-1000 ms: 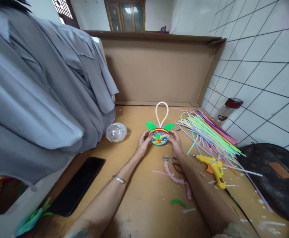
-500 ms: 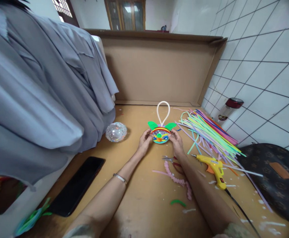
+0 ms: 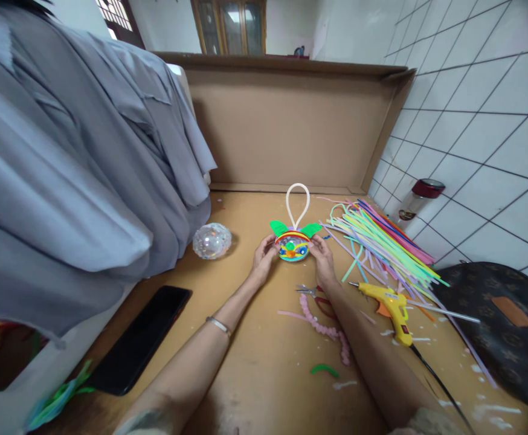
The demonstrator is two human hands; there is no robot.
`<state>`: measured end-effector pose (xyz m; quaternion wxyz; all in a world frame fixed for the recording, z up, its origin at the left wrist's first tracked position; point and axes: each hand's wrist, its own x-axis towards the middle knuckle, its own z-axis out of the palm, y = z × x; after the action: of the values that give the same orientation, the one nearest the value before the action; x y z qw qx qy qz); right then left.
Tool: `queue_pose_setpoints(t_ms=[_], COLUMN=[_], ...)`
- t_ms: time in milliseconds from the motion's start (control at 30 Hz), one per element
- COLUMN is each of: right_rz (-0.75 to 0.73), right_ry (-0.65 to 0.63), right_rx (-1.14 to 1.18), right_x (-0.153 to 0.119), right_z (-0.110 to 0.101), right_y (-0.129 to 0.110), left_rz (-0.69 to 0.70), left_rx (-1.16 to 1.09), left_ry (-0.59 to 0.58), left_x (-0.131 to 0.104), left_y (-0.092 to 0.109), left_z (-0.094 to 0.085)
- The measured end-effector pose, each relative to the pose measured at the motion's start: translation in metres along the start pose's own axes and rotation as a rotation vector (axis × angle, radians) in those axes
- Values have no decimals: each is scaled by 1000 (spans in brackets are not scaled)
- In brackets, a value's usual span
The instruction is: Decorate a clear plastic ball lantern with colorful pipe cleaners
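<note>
Tan counter [image 3: 259,362], tiled wall [image 3: 476,136] at two o'clock; left hand [image 3: 263,261] and right hand [image 3: 322,263], fingers [image 3: 269,243] grasping one ornament [image 3: 292,246]; one ball [image 3: 212,241] at its nine.

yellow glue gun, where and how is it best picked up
Probably by the handle, the right hand coming from the near right once free of the ornament: the yellow glue gun lies on its side, handle toward the camera, while the metal nozzle points left, away from that approach.
</note>
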<state>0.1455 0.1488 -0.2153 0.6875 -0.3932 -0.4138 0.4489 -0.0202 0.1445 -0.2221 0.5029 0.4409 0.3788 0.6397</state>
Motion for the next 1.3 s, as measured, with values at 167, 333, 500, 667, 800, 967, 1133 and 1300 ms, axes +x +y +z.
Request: queue_pose_setpoints(t_ms=[167,333,500,667,800,967,1133,1300], right_rz=[19,55,78,95,100,87,33,32], right_ry=[44,7,-2,-21,-14,-9,-30,-11], right_rx=[18,30,54,41,24,15,26,26], right_x=[1,2,4,5,7,7,3,2], right_z=[0,0,-2,-3,-5,-5,-1,1], right_y=[3,6,9,12,14,12,5,2], left_rz=[-5,-9,-10,21,21,27,45,56], left_rx=[-8,6,3,-1,-1,3,-13,0], left_ry=[12,-29,-67,-56,-59,-66,-82,-108], left_x=[0,-2,-1,4,4,1,0,-1], left_y=[0,3,3,-1,-1,3,7,7], left_z=[0,2,4,4,3,4,5,5])
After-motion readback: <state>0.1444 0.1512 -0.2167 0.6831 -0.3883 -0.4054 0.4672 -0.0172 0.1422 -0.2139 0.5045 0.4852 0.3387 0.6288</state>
